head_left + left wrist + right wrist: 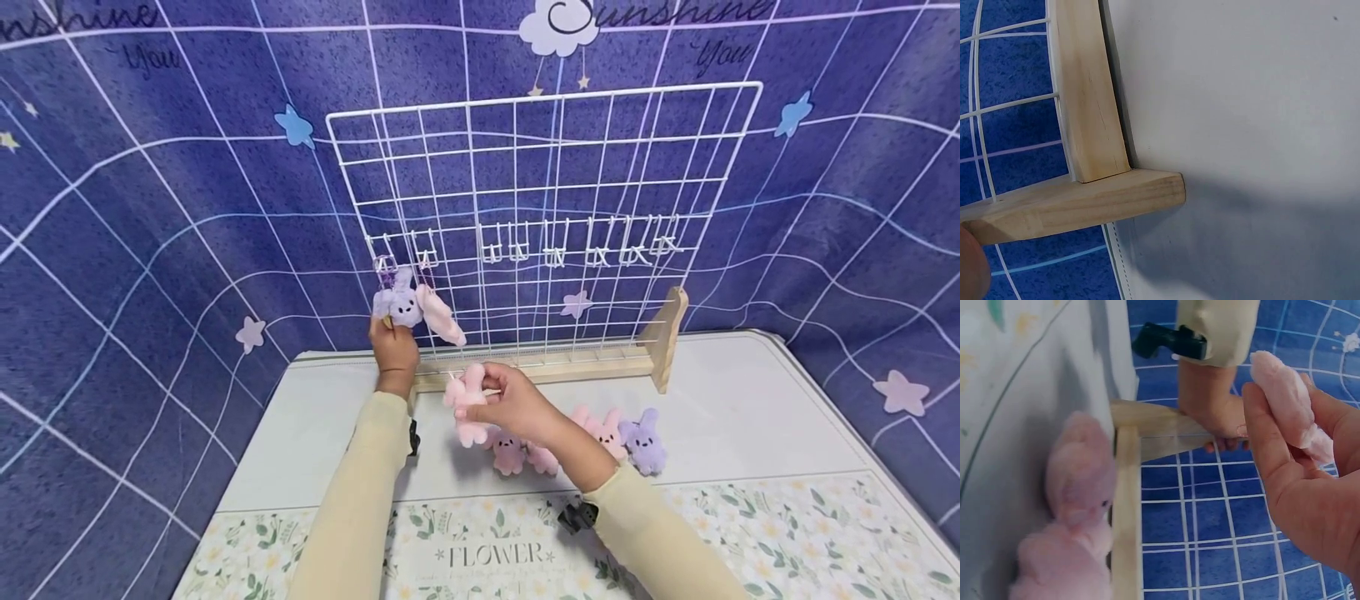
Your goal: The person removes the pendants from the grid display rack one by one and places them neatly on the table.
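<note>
My right hand (521, 406) pinches a pink bunny plush (472, 408) between thumb and fingers, above the table and in front of the rack. The right wrist view shows this plush (1282, 397) edge-on in the fingers. At the rack's left end, my left hand (395, 352) grips the wooden side support (1169, 434), its fingertips showing past the wood. A fingertip (971, 265) meets the wood in the left wrist view. Just above that hand a purple bunny plush (401, 304) hangs from a hook, and a pink plush (440, 315) hangs beside it.
The white wire grid rack (555, 179) stands on a wooden base (600, 367) and carries a row of hooks (555, 254). Several pink plushes (508, 454) and a purple bunny plush (645, 442) lie on the table behind my right forearm. A flowered mat (810, 533) covers the front.
</note>
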The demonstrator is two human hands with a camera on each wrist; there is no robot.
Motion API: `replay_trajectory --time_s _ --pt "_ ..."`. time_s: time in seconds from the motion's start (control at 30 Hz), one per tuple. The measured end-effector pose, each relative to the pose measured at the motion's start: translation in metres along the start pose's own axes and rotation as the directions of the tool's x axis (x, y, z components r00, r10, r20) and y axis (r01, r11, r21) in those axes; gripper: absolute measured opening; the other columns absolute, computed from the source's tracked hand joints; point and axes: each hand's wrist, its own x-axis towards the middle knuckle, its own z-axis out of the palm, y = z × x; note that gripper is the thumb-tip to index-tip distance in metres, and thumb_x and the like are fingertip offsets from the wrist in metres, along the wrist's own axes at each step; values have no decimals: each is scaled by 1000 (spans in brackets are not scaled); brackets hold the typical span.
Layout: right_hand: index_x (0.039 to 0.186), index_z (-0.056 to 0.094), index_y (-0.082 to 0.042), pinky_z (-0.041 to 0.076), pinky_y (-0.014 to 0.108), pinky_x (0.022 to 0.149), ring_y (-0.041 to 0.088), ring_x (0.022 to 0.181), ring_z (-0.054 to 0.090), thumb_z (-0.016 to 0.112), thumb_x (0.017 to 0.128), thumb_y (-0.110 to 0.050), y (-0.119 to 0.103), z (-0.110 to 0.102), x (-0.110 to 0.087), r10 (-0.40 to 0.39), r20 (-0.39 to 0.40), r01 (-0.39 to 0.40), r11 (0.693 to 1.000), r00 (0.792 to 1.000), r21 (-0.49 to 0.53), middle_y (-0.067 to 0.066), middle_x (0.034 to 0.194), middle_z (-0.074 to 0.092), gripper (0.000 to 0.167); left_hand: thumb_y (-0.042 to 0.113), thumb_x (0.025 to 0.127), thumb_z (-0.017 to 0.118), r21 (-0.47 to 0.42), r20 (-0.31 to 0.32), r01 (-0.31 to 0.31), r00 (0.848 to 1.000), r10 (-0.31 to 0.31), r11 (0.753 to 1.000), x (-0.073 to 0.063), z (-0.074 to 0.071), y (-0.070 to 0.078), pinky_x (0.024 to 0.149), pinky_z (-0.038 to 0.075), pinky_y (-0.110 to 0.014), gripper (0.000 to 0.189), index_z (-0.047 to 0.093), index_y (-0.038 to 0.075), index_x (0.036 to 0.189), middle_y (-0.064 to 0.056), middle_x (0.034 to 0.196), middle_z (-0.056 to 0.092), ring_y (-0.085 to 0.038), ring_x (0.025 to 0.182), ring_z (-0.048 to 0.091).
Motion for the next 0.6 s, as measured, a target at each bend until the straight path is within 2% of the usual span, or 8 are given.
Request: replay_trajectory --time_s 0.13,0.23,0.4,0.6 --pt "101 59 -6 47 18 59 5 67 55 84 88 -7 9 2 2 1 -11 -2 995 1000 -102 -6 77 58 28 10 106 49 15 1 2 1000 -2 1000 0 -1 1 119 46 -45 38 62 -3 139 -25 138 66 -40 133 61" --pt "92 54 -7 36 18 55 7 61 41 85 87 -7 16 2 3 -2 0 2 987 1000 -161 -6 70 44 31 10 105 48 24 5 8 1000 -8 1000 -1 -1 2 116 47 -46 37 63 -4 136 -26 134 67 -41 129 62" --pt "90 55 -5 38 17 54 6 61 45 85 85 -3 25 0 4 19 43 -11 982 999 -191 -6 69 48 31 11 106 49 11 7 11 1000 -11 1000 -1 -1 3 112 48 -48 35 63 -6 133 -28 129 68 -42 124 63" --pt "96 62 -3 47 20 57 8 66 54 88 83 -8 42 -4 7 65 43 -50 956 997 -288 -2 80 56 29 11 106 49 14 -9 23 1000 -23 1000 -1 -1 2 112 49 -47 35 64 -6 134 -27 130 69 -41 124 64"
